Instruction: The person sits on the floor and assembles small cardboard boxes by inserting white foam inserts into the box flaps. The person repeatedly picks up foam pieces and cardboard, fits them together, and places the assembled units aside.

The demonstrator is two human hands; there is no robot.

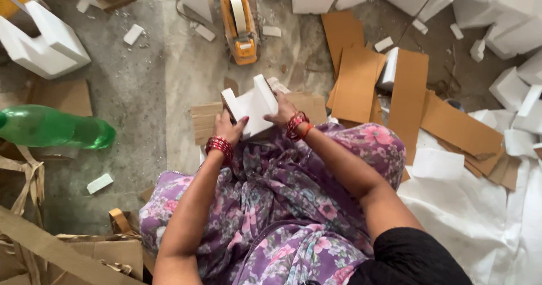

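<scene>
Both my hands hold a white foam corner block (252, 105) over my lap, just above a flat cardboard piece (204, 121) on the floor. My left hand (228, 128) grips its near left side, thumb against the front face. My right hand (282, 110) clasps its right side from behind. Red bangles circle both wrists. My knees, covered in purple flowered cloth (293, 189), fill the lower middle of the view.
An orange tape dispenser (239, 22) lies ahead on the concrete floor. A green plastic bottle (53, 128) lies to the left. Cardboard strips (361, 82) and many white foam blocks (508, 20) spread to the right, with white sheeting (480, 217) at lower right.
</scene>
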